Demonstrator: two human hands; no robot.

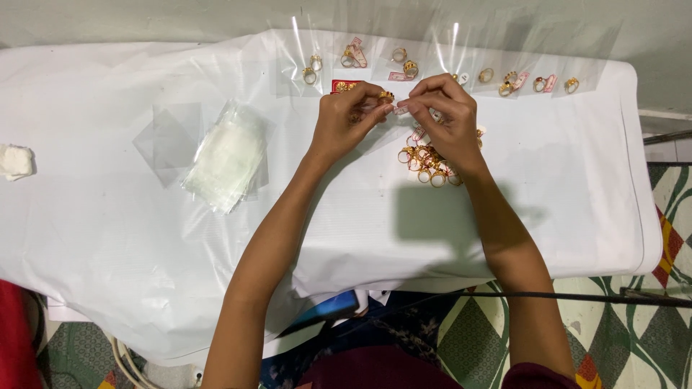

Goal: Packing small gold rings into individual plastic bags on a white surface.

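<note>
1. Gold ring (386,95) with a small pink tag (401,110) on a thread: held above the table, near the middle of its far edge, between both hands.
2. Left hand (346,119): fingertips pinched together on the ring itself.
3. Right hand (447,115): thumb and forefinger closed on the pink tag just beside the ring.
4. Handling, as judged: light, rigid, smooth metal, apt to slip or roll; best pinched across the band. The tag looks thin and flimsy, so it should be held flat, not pulled.
5. Loose heap of tagged rings (427,162): on the table under the right wrist.
6. Row of clear sleeves holding rings (504,79): along the far edge, toward the far right corner.
7. Stack of empty clear bags (227,155): left of the hands, mid-table.
8. White-covered table (108,216): carries all of it; a white wad (14,161) lies at its left edge.
</note>
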